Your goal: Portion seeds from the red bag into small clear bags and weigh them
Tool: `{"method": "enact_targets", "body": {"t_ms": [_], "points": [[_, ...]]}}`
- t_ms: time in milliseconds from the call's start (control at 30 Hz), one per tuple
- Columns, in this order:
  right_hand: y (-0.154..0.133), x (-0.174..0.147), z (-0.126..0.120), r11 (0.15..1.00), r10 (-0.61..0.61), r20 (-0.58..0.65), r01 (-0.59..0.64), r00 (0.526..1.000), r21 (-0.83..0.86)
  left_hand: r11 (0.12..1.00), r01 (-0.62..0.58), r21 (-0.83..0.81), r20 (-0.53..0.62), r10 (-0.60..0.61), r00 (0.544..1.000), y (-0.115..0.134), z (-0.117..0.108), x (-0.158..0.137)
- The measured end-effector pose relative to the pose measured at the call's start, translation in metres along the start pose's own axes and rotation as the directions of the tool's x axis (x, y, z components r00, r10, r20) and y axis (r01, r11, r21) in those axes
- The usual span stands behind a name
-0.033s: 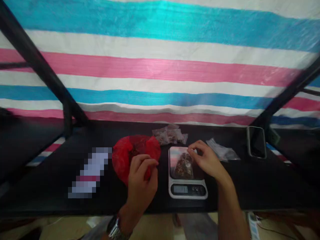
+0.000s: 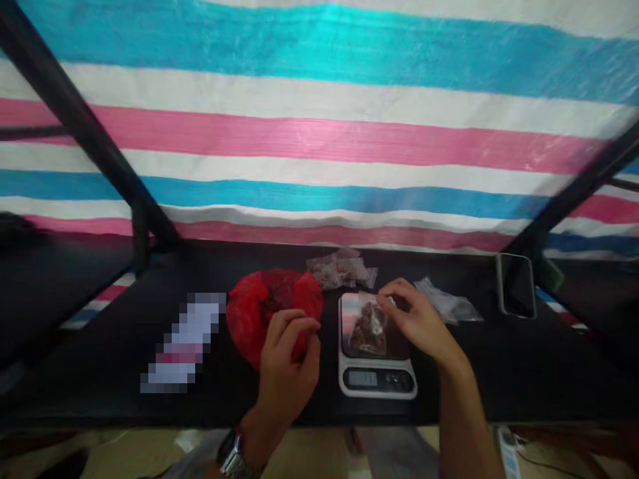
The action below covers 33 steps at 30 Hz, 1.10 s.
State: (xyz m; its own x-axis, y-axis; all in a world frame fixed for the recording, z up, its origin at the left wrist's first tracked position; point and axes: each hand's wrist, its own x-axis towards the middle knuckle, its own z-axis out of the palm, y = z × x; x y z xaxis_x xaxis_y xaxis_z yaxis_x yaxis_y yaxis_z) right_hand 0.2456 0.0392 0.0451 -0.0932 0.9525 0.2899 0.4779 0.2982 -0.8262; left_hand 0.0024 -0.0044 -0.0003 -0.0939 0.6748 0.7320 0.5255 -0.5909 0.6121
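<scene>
A white kitchen scale [image 2: 377, 389] with a small lit display stands in front of me. On its dark plate sits a small clear plastic bag [image 2: 368, 331] with brown dried pieces inside. The thumb and fingers of my right hand [image 2: 414, 319] pinch the upper right edge of this bag. My left hand [image 2: 289, 366] is at the right front side of an open red plastic bag [image 2: 244, 319], which holds dark brown contents. Its fingers are curled, with the tips close to the thumb; whatever lies between them is too small to make out. A metal watch is on the left wrist.
Several filled clear bags [image 2: 344, 269] lie behind the scale. Flat clear bags [image 2: 449, 303] are to its right, and a phone [image 2: 516, 285] lies farther right. A blurred-out sheet [image 2: 184, 346] is at the left. Striped sheeting [image 2: 324, 143] rises behind the black table [image 2: 464, 386].
The view shifts slightly, so everything sits a little farther right. Both hands keep their places at the red bag and the scale.
</scene>
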Motion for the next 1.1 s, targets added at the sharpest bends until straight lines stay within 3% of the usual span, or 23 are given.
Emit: {"method": "enact_targets", "body": {"t_ms": [67,133,200,300,433,533,700,867,967,1100], "points": [[-0.019,-0.003,-0.003,0.992,-0.081,0.083,0.072,0.993,0.102,0.990,0.097,-0.105,0.060,-0.091,0.994,0.007,0.000,-0.007],[-0.037,-0.005,0.001,0.977,-0.135,0.154,0.106,0.979,0.185,0.921,0.304,-0.244,0.209,-0.256,0.944,0.015,0.000,-0.013],[-0.055,-0.004,0.013,0.969,-0.147,0.167,0.108,0.975,0.221,0.771,0.509,-0.382,0.356,-0.386,0.851,0.023,0.001,-0.017],[-0.073,0.000,0.043,0.973,-0.066,0.080,0.046,0.995,0.228,0.451,0.715,-0.534,0.469,-0.546,0.695,0.034,0.007,-0.018],[-0.080,0.009,0.078,0.954,0.027,0.024,-0.032,0.999,0.298,0.013,0.696,-0.718,0.488,-0.703,0.517,0.035,0.017,-0.010],[-0.081,0.015,0.093,0.975,0.029,0.112,-0.052,0.993,0.214,-0.145,0.633,-0.761,0.503,-0.748,0.433,0.028,0.019,-0.007],[-0.082,0.020,0.112,1.000,-0.019,0.220,0.016,0.975,0.015,-0.218,0.588,-0.779,0.503,-0.777,0.378,0.023,0.016,-0.010],[-0.082,0.024,0.126,0.998,-0.020,0.219,0.031,0.975,-0.047,-0.249,0.635,-0.731,0.578,-0.721,0.383,0.023,0.009,-0.008],[-0.081,0.026,0.127,0.998,0.002,0.200,0.010,0.980,-0.058,-0.210,0.664,-0.718,0.565,-0.733,0.379,0.018,0.006,-0.006],[-0.076,0.025,0.122,0.997,0.079,0.191,-0.076,0.978,-0.020,-0.063,0.745,-0.665,0.518,-0.757,0.398,0.007,0.005,-0.007]]}}
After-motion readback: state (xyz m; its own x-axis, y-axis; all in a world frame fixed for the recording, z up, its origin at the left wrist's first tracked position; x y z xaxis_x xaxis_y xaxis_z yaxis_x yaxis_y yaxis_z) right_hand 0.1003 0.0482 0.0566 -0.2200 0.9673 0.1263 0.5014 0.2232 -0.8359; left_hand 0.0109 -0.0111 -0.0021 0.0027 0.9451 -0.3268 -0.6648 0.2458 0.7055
